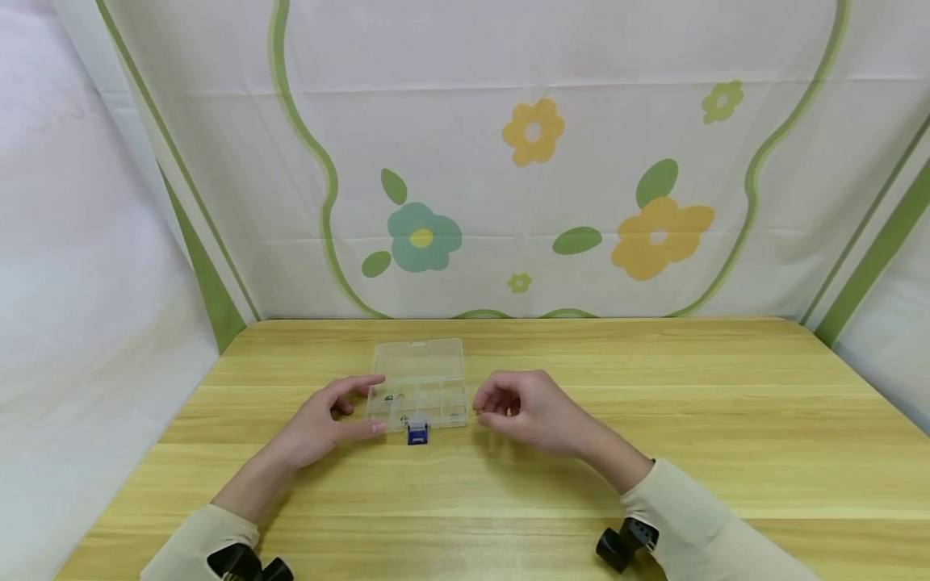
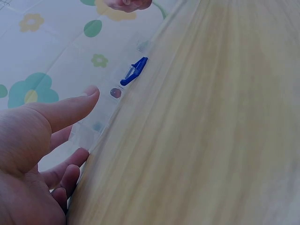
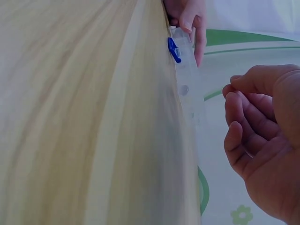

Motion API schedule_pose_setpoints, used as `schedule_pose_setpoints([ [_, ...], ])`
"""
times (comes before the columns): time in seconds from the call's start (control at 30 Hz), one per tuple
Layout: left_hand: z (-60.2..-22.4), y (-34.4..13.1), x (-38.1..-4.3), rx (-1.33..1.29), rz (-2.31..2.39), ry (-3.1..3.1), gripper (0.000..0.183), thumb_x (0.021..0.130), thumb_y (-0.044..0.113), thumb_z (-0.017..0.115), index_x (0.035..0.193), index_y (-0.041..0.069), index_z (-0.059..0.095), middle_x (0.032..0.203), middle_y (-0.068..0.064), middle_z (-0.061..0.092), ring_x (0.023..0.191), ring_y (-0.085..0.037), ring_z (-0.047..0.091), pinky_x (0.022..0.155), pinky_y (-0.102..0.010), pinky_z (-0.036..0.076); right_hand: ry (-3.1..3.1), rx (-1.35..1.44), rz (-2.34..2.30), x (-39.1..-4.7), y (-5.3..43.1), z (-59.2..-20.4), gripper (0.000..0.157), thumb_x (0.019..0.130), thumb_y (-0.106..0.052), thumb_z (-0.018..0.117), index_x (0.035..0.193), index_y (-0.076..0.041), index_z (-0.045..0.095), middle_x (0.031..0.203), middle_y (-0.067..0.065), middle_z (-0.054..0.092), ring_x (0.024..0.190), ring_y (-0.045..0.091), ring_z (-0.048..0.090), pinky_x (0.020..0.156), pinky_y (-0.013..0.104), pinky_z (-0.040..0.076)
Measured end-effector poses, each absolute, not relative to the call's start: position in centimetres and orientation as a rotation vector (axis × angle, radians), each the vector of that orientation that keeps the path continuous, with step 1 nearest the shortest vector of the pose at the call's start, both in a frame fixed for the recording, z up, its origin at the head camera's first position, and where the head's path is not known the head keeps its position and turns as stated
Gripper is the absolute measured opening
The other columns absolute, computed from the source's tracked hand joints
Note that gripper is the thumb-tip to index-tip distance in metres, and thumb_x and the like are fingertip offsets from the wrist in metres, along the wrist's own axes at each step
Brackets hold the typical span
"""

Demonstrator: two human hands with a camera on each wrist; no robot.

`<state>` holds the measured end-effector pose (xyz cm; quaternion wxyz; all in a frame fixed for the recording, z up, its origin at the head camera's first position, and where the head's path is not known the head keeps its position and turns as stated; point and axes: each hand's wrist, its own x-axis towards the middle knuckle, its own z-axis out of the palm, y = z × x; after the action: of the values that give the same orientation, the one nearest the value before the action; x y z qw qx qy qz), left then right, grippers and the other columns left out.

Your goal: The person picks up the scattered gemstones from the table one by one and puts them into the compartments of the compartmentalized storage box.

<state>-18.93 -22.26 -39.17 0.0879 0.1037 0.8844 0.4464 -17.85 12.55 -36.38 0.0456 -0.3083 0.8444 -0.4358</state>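
A clear plastic compartment box [image 1: 441, 407] lies on the table with its lid [image 1: 419, 360] folded back, away from the person. A few tiny items sit in its left compartments; their kind is too small to tell. A blue latch [image 1: 417, 434] hangs at the box's front edge. At the box's left end, my left hand [image 1: 320, 424] rests with thumb and fingers spread about the corner. Just off the right end is my right hand [image 1: 534, 411], fingers curled and thumb tip against the index finger [image 3: 228, 90]. Nothing can be made out between those tips.
The wooden table [image 1: 654, 387] ends at the back against a white cloth [image 1: 465, 161] with printed flowers. White cloth panels also stand at both sides. A black wrist device [image 1: 626, 542] is strapped to each sleeve.
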Motion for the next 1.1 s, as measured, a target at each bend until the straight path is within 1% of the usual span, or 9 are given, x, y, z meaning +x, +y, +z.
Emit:
schedule_pose_setpoints([
  [0.17, -39.2, -22.2, -18.9, 0.311, 1.334, 2.624, 0.071, 0.09, 0.038, 0.086, 0.154, 0.026, 0.056, 0.146, -0.011, 0.053, 0.114, -0.027, 0.044, 0.091, -0.038, 0.039, 2.577, -0.963, -1.334, -17.9, 11.6, -36.3, 0.006, 0.096, -0.008, 0.075, 0.101, -0.011, 0.074, 0.089, -0.004, 0.071, 0.079, 0.006, 0.062, 0.07, 0.023, 0.053],
  [0.47, -39.2, -22.1, -18.9, 0.317, 1.337, 2.623, 0.071, 0.09, 0.037, 0.086, 0.154, 0.026, 0.056, 0.146, -0.011, 0.053, 0.115, -0.027, 0.045, 0.091, -0.037, 0.04, 2.59, -0.939, -1.335, -18.0, 10.1, -36.2, 0.005, 0.097, -0.01, 0.075, 0.101, -0.013, 0.074, 0.089, -0.006, 0.07, 0.08, 0.006, 0.061, 0.072, 0.024, 0.053],
  [0.77, -39.1, -22.1, -18.8, 0.289, 1.337, 2.622, 0.071, 0.09, 0.039, 0.086, 0.154, 0.028, 0.056, 0.148, -0.01, 0.052, 0.116, -0.028, 0.045, 0.091, -0.037, 0.039, 2.576, -0.913, -1.344, -18.4, 8.2, -36.3, 0.005, 0.099, -0.011, 0.073, 0.103, -0.011, 0.076, 0.089, -0.005, 0.068, 0.081, 0.011, 0.061, 0.072, 0.024, 0.052],
  [1.0, -39.1, -22.2, -18.8, 0.292, 1.344, 2.615, 0.071, 0.09, 0.038, 0.086, 0.154, 0.028, 0.056, 0.149, -0.011, 0.052, 0.116, -0.029, 0.045, 0.09, -0.037, 0.039, 2.571, -0.923, -1.345, -18.7, 6.5, -36.6, 0.005, 0.098, -0.011, 0.075, 0.102, -0.012, 0.077, 0.088, -0.006, 0.069, 0.081, 0.011, 0.061, 0.071, 0.023, 0.051],
  [1.1, -39.1, -22.2, -18.8, 0.288, 1.347, 2.611, 0.072, 0.09, 0.038, 0.086, 0.154, 0.028, 0.055, 0.149, -0.011, 0.052, 0.116, -0.029, 0.045, 0.09, -0.037, 0.039, 2.581, -0.932, -1.347, -18.8, 5.8, -36.7, 0.005, 0.098, -0.011, 0.074, 0.101, -0.014, 0.077, 0.088, -0.006, 0.069, 0.08, 0.009, 0.061, 0.071, 0.023, 0.051],
])
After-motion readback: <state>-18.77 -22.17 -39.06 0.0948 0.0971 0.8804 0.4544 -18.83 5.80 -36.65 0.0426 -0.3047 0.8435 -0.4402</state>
